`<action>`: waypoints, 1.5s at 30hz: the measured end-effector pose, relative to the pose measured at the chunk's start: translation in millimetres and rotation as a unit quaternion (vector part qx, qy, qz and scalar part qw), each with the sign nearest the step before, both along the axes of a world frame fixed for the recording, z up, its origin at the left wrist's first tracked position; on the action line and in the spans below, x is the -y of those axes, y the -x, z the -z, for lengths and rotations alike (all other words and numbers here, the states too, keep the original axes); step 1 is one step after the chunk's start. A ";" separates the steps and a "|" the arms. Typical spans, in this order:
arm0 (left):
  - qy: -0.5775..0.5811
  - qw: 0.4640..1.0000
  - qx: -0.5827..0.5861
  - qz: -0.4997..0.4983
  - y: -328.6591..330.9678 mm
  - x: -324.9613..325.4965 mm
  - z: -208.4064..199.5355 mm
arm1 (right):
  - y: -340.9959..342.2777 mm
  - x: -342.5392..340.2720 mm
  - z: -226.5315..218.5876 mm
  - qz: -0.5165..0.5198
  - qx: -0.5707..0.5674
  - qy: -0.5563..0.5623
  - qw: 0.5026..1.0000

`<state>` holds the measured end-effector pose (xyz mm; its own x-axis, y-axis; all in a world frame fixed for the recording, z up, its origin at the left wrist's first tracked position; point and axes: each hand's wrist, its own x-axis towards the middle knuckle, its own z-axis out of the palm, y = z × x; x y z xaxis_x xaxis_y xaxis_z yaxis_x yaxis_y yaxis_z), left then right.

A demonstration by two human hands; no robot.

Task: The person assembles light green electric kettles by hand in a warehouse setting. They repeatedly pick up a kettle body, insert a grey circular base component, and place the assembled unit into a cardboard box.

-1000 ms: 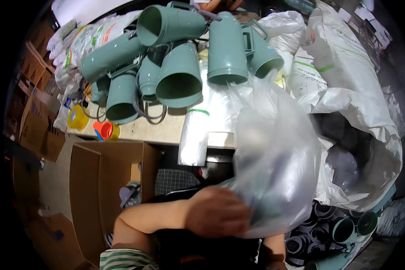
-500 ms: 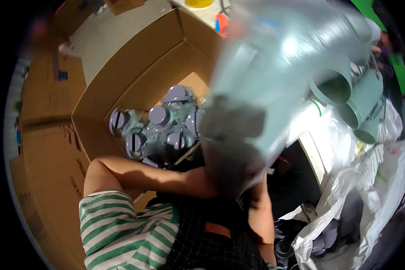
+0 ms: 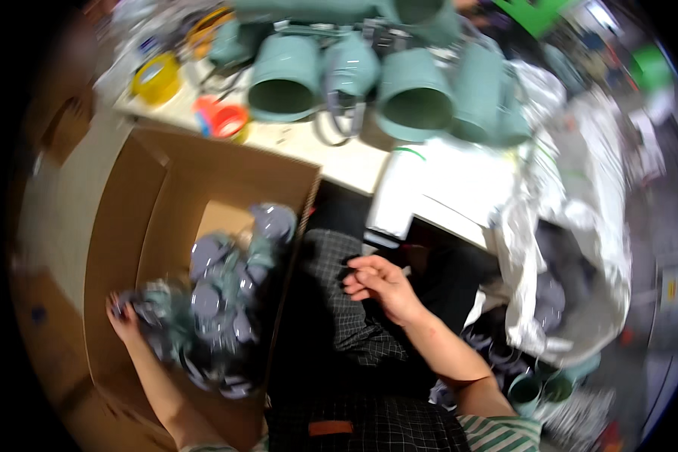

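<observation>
At the left side of an open cardboard box (image 3: 125, 197), my left hand (image 3: 122, 315) has its fingers curled on the near-left end of a plastic-wrapped green and grey piece (image 3: 160, 320). Motion blur softens its outline. Beside it in the box lie several bagged green pieces with glossy purple-grey round caps (image 3: 206, 300). My right hand (image 3: 383, 285) is over my lap, to the right of the box. Its fingers are loosely bent and apart, with nothing visible in them.
Beyond the box is a pale table (image 3: 286, 143) with several hollow green cylinders (image 3: 416, 94), a yellow tape roll (image 3: 157, 79) and an orange ring (image 3: 228, 120). At right, a white sack (image 3: 606, 248) holds purple-grey parts. More green cups (image 3: 525, 390) stand below it.
The large plastic-wrapped green piece held up before me has gone down into the box with my left hand. My right hand has come away from it. The view has shifted.
</observation>
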<state>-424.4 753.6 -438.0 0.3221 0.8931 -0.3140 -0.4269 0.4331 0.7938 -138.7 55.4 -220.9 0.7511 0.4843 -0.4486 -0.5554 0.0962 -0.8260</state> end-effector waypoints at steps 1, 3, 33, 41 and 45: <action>0.135 0.986 0.100 -0.014 -12.7 18.5 42.5 | 4.3 40.8 0.2 0.068 0.009 0.054 0.996; 0.085 0.906 0.220 0.352 -24.4 48.8 85.7 | -8.7 87.2 -7.4 0.136 0.112 0.141 0.974; -0.431 0.862 0.073 0.259 -218.6 478.4 -340.5 | -71.9 121.3 -69.9 0.273 0.595 0.257 0.711; -0.096 0.819 0.057 0.562 -290.9 513.6 -294.5 | 3.2 288.1 -66.9 0.538 0.350 0.344 0.685; -0.146 0.801 0.069 0.577 -293.2 549.4 -295.3 | -45.5 474.3 -63.4 0.513 0.308 0.677 0.429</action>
<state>-131.2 204.2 -142.7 0.9993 0.0046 -0.0362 0.0312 0.4076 0.9126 -93.3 -418.9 -157.6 0.4355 -0.6330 0.6400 -0.4303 -0.7709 -0.4697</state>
